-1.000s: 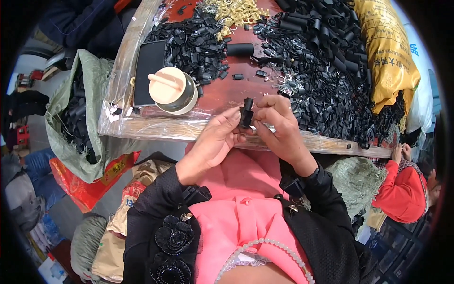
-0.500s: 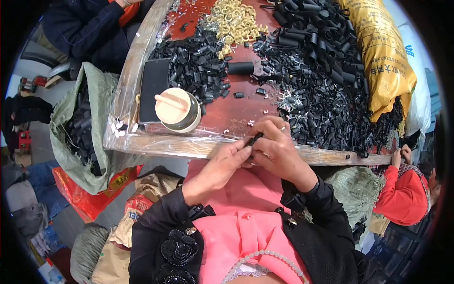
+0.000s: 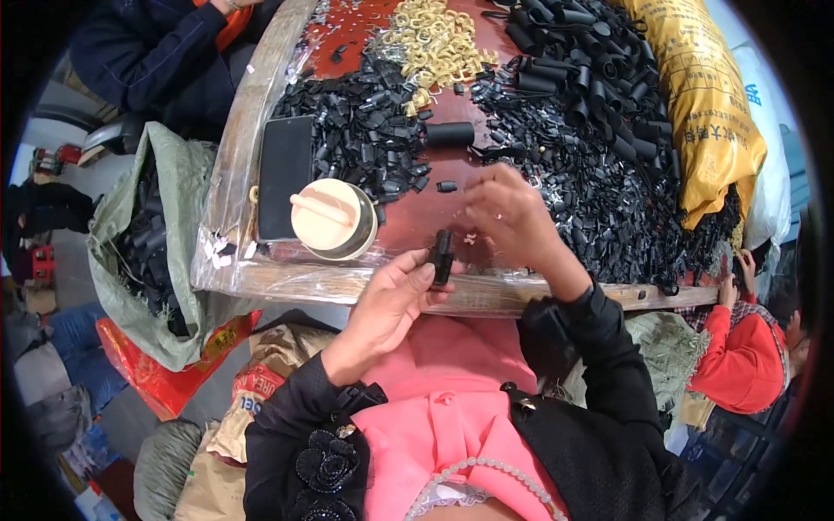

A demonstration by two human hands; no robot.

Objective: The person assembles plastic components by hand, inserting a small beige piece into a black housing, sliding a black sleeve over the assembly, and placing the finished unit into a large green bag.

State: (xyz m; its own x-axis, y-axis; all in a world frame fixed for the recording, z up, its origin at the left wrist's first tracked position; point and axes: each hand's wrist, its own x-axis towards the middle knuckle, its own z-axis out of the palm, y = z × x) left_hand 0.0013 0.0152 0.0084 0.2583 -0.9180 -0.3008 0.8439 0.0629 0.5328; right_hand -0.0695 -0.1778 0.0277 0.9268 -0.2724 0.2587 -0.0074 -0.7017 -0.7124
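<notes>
My left hand, over the table's near edge, pinches a small black plastic piece between thumb and fingers, its narrower end pointing up. My right hand hovers above the red tabletop to the right, away from that piece. Its fingers are loosely bent and somewhat apart, with nothing visible in them. A single small black piece lies just left of its fingertips. Past it, a larger black tube rests on its side. Heaps of small black pieces spread to the left and right of the bare strip.
A lidded jar and a dark phone-like slab stand at the left. Yellow rings and black tubes are heaped farther back, beside a yellow sack. An open green sack stands left; a person in red sits right.
My hands have parted. The right hand has let go and moved up and right over the table, while the left keeps the black piece, now in plain sight.
</notes>
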